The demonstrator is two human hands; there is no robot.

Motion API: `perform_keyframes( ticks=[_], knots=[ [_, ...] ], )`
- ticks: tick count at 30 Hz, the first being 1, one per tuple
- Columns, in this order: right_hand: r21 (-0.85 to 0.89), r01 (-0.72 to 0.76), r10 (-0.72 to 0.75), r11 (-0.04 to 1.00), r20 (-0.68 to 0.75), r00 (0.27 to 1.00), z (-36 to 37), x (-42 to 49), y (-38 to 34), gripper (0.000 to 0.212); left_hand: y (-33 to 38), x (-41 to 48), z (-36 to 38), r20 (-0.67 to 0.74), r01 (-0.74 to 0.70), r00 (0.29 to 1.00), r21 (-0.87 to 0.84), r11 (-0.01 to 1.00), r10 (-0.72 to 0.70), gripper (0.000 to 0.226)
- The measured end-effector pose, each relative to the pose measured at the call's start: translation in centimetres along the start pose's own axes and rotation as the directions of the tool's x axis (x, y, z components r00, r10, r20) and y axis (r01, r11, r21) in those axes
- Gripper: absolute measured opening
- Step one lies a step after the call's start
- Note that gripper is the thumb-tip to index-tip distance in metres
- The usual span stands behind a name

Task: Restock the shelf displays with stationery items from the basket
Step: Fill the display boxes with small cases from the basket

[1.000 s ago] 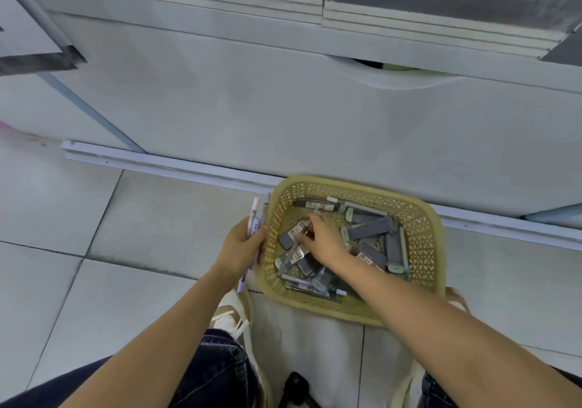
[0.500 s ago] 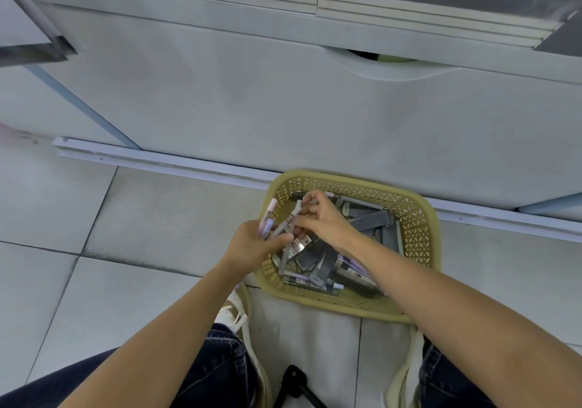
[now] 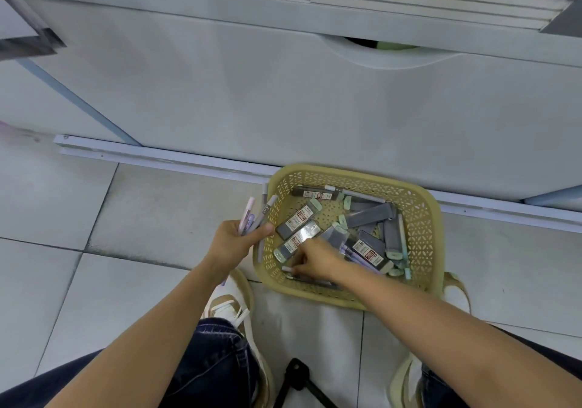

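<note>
Left hand (image 3: 234,244) clasps pens (image 3: 256,215) (fanned); right hand (image 3: 315,259) pinches inside basket (image 3: 422,218).

basket (image 3: 422,218): you see pale yellow, with a pierced lattice pattern in the walls
pens (image 3: 256,215): your left hand grips pastel pink, lilac and grey ones
lead cases (image 3: 371,212): grey, with mint-green caps and white-and-red labels
floor tiles (image 3: 78,297): off-white, with dark grout
jeans (image 3: 217,363): your dark blue
shoes (image 3: 233,297): white and tan
</note>
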State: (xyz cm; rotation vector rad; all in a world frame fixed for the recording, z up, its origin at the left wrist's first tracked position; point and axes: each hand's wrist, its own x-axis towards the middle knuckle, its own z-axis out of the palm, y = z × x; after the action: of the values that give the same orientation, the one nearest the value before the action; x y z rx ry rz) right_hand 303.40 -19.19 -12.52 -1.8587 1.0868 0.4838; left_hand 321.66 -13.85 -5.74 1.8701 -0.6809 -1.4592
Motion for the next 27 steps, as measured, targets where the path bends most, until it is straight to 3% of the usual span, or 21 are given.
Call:
perform_keyframes(
  ticks=[4,9,12,14,16,19,22,27],
  knots=[
    [-0.104,0.046,-0.032,0.994,0.134,0.991,-0.7,0.3,-0.1,0.019,-0.5,0.3,0.1,-0.015,-0.003,1.0,-0.033,0.999,0.002,0.039],
    [-0.107,0.105,-0.076,0.989,0.243,0.967,-1.5,0.4,0.2,0.021,-0.6,0.3,0.1,-0.025,-0.011,1.0,-0.012,1.0,0.01,0.038],
    [0.021,0.175,-0.175,0.984,0.252,0.952,-2.4,-0.2,0.4,0.02,-0.2,0.1,0.1,-0.042,-0.018,0.999,-0.03,0.999,0.017,0.034],
    [0.192,0.198,-0.223,0.961,0.118,0.968,-4.0,-0.8,0.3,0.012,0.3,0.1,-0.1,-0.067,-0.016,0.998,-0.04,0.999,0.014,0.037],
    [0.447,0.203,-0.185,0.871,-0.084,0.979,-6.3,-1.5,0.1,0.004,1.1,-0.2,-0.2,-0.074,-0.037,0.997,-0.067,0.997,0.032,0.037],
    [0.767,0.303,-0.082,0.566,-0.313,0.946,-10.5,-3.0,-0.6,0.007,2.8,-1.2,0.0,-0.034,-0.105,0.994,-0.125,0.987,0.102,0.027],
    [0.863,0.422,-0.05,0.278,-0.426,0.903,-13.8,-5.2,-1.5,0.012,4.8,-2.4,0.5,0.0,-0.128,0.991,-0.185,0.974,0.131,0.035],
    [0.847,0.489,-0.067,0.207,-0.487,0.871,-17.2,-9.7,-2.8,0.019,9.2,-4.8,1.0,0.076,-0.176,0.975,-0.302,0.937,0.208,0.03]
  ],
)
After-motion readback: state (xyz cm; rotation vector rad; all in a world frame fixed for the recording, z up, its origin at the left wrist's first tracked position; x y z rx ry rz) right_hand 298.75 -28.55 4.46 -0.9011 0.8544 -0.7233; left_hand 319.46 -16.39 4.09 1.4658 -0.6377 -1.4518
